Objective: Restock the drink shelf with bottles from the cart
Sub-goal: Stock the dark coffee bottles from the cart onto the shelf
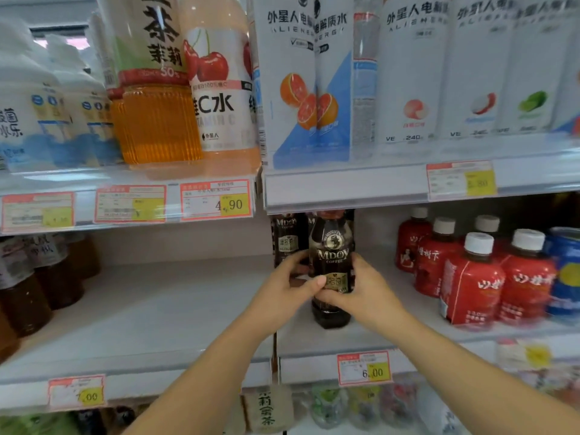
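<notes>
A dark coffee bottle (332, 246) with a black and gold label stands upright on the middle shelf (194, 312), near its front edge. My left hand (284, 285) wraps it from the left and my right hand (365, 290) from the right, both gripping its lower label. Behind it, two more coffee bottles (287, 240) of the same kind stand further back, partly hidden. The cart is out of view.
Red bottles with white caps (470, 271) crowd the shelf to the right, with a blue can (565, 271) beyond. Brown tea bottles (37, 284) stand at the far left. Between them and the coffee bottles the shelf board lies bare. Large bottles fill the shelf above (345, 186).
</notes>
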`<act>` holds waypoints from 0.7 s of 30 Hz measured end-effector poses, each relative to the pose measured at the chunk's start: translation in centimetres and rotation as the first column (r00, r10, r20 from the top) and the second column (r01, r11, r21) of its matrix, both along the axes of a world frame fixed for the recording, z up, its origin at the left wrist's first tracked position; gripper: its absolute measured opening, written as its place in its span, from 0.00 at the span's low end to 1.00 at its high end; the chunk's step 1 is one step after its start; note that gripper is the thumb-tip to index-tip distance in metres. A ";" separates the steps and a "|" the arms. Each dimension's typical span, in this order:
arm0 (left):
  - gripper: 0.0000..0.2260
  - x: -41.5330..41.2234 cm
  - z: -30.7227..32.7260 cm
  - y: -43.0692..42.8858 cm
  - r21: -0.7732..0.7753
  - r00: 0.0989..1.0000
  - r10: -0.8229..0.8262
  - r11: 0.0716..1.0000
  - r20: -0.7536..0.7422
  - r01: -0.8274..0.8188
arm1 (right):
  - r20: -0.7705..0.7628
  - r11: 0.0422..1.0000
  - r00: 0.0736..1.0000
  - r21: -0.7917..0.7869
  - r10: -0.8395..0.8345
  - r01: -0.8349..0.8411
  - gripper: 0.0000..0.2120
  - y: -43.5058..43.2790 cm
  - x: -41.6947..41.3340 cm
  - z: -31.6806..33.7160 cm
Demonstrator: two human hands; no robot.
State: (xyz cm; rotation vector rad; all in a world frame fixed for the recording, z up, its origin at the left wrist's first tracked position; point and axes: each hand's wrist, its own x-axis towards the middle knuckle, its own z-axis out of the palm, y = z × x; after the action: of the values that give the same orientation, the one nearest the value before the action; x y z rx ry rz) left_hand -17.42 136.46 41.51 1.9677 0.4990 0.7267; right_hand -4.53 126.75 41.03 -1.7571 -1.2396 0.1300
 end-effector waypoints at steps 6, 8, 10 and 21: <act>0.19 -0.1 -1.8 3.1 0.264 0.957 0.244 0.944 -0.159 -0.196 | -0.010 0.972 0.973 0.019 -0.233 0.233 0.24 1.1 5.3 0.2; 0.21 0.0 -2.0 4.0 0.271 0.933 0.271 0.941 -0.237 -0.204 | -0.025 0.957 0.957 0.031 -0.289 0.289 0.24 2.7 6.3 0.2; 0.22 0.5 -2.1 4.6 0.294 0.911 0.271 0.939 -0.312 -0.179 | -0.051 0.945 0.943 0.007 -0.328 0.328 0.29 4.3 6.9 -0.4; 0.27 5.4 -1.8 3.2 0.382 0.789 0.311 0.918 -0.529 -0.106 | 0.035 0.928 0.929 -0.039 -0.369 0.370 0.29 7.9 8.6 -2.2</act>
State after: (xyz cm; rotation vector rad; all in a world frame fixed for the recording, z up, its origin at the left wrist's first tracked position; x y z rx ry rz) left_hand -12.05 139.67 39.71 2.4909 1.0402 0.3302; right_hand 4.05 134.62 38.81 -2.0049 -0.9082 -0.0875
